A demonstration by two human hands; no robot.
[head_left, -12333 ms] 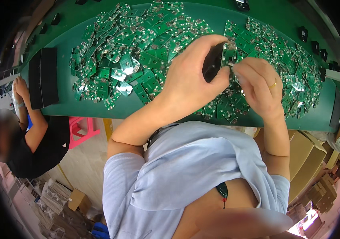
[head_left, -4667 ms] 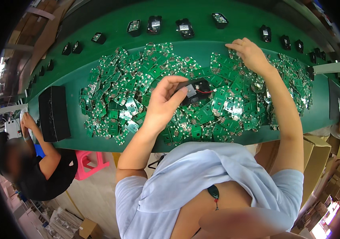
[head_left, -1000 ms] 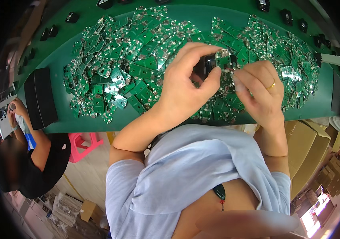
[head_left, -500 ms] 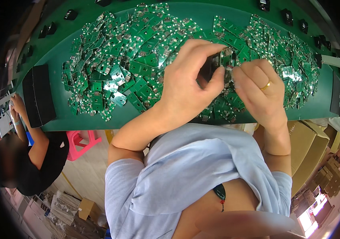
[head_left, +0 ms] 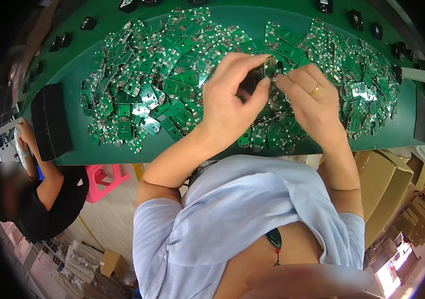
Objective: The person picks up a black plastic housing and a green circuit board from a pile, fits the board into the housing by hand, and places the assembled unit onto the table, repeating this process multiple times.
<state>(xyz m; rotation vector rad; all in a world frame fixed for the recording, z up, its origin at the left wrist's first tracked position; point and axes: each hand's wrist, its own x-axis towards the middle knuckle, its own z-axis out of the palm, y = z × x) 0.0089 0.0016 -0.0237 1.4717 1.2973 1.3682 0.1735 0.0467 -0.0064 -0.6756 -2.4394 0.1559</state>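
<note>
My left hand (head_left: 227,102) curls with thumb and fingers round a small circuit board (head_left: 270,67) with parts on it. A dark patch shows in the gap between that thumb and the fingers; whether it is part of the held piece I cannot tell. My right hand (head_left: 318,102), a ring on one finger, is closed in a pinch against the board's right edge. What its fingertips hold, if anything, is too small to make out. Beneath and around both hands lies a wide heap of loose green circuit boards (head_left: 182,79) on the green tabletop (head_left: 80,149).
A black box (head_left: 52,122) stands at the table's left end, a dark panel (head_left: 423,117) at the right. Small black pieces (head_left: 356,20) line the far edge. At left another person (head_left: 43,199) works near a pink stool (head_left: 103,183). Cardboard boxes (head_left: 379,184) stand at right.
Both my hands have shifted slightly left with the circuit board, the right one also a little upward. The right fingers remain pinched at the board.
</note>
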